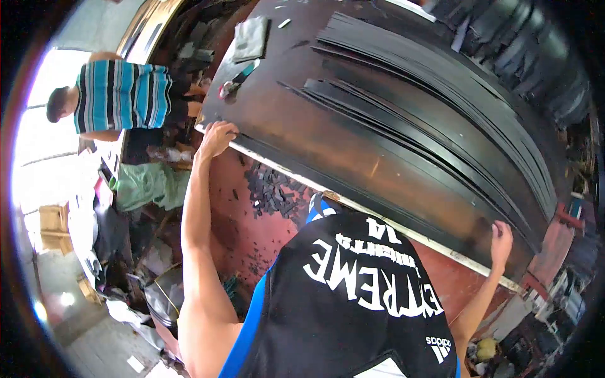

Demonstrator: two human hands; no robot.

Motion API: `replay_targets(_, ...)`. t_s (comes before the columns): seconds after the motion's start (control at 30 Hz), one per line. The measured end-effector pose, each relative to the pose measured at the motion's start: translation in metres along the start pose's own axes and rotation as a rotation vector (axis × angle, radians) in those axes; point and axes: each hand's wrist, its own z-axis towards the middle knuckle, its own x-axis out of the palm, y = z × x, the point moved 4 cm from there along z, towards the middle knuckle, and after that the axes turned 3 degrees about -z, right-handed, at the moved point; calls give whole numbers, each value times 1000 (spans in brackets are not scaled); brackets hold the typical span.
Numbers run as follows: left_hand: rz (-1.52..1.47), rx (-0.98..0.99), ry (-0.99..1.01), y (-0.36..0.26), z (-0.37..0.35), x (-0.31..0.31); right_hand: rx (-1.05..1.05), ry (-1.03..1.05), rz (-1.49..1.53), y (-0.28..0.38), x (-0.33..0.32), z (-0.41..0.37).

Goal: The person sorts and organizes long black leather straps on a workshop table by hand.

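Note:
My left hand [219,138] is at the left corner of the dark table [403,148], its fingers closed at the end of a black strip [283,157] that lies along the near edge. Over the right part of the same edge is my right hand [501,242], with its fingers curled together; what they hold, if anything, I cannot make out. Several long, thin black strips [403,132] lie in loose rows across the middle of the table. Behind them is a thicker stack of black strips [441,79].
A cutter with a teal handle [242,77] and a folded grey cloth [251,39] lie at the table's far left. Black scraps [271,192] litter the red floor. Another person [123,94] in a striped shirt works at left. Dark sheets [523,57] hang or pile beyond the table.

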Motion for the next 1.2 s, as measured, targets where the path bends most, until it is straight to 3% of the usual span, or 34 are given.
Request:
replay_targets(0.17, -105, 57, -57, 6, 0, 7, -282, 13, 97, 161, 49, 34)
replay_targets(0.33, -54, 69, -175, -5, 13, 8, -400, -45, 135, 236, 88, 44)
replay_targets(0.4, -170, 247, -426, -34, 33, 5, -395, -56, 127, 256, 97, 56)
replay_targets(0.53, -248, 505, -581, -116, 91, -8, -480, -148, 102, 292, 109, 80)
replay_targets(0.67, -208, 565, -553, -144, 133, 0, -525, -151, 68, 296, 122, 92)
replay_targets(0.73, -160, 355, -255, -136, 141, -1, -477, -141, 84, 292, 124, 94)
replay_targets(0.77, -177, 371, -189, -134, 136, -7, -482, -145, 97, 291, 125, 92)
replay_targets(0.8, -296, 441, -203, -127, 136, -5, -482, -150, 111, 289, 125, 90)
replay_targets(0.93, -373, 416, -104, -110, 112, -29, -453, -197, 89, 283, 115, 80)
replay_targets(1.1, -450, 250, -33, -90, 79, -62, -387, -91, 20, 241, 103, 61)
replay_targets(1.2, -447, 116, 59, -72, 61, -81, -295, -78, -89, 174, 92, 46)
